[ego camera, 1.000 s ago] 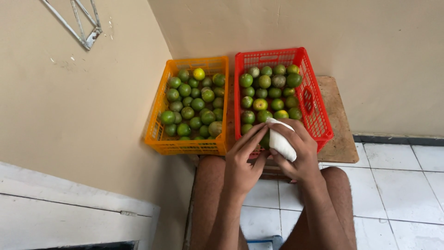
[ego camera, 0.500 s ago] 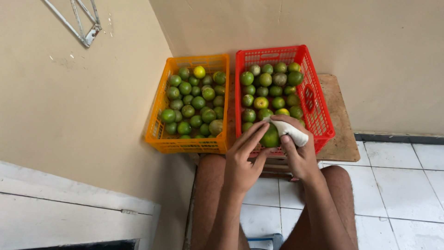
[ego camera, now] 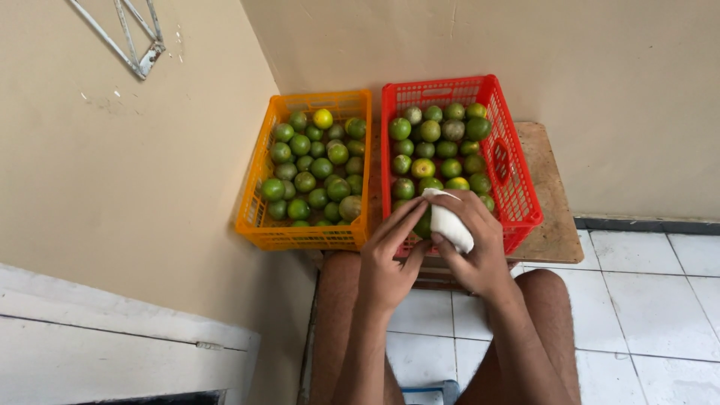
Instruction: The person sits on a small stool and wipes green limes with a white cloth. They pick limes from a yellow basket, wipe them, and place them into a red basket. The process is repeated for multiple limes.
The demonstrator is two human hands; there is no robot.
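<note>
My left hand (ego camera: 390, 259) holds a green citrus fruit (ego camera: 424, 225) from the left side, fingers stretched along it. My right hand (ego camera: 476, 244) presses a white cloth (ego camera: 448, 222) over the fruit's top and right side. Both hands meet above the near rim of the red crate (ego camera: 517, 187), which is full of green fruit. To its left stands an orange crate (ego camera: 255, 206), also holding several green fruits and one yellow one (ego camera: 323, 118).
Both crates rest on a low wooden board (ego camera: 551, 187) in a corner of beige walls. My bare knees (ego camera: 337, 285) are below the hands. White floor tiles (ego camera: 645, 300) lie to the right, and a white ledge (ego camera: 112, 337) at lower left.
The white cloth has shifted from my right fingers' tips to wrap over the fruit. My hands have drawn closer together around it.
</note>
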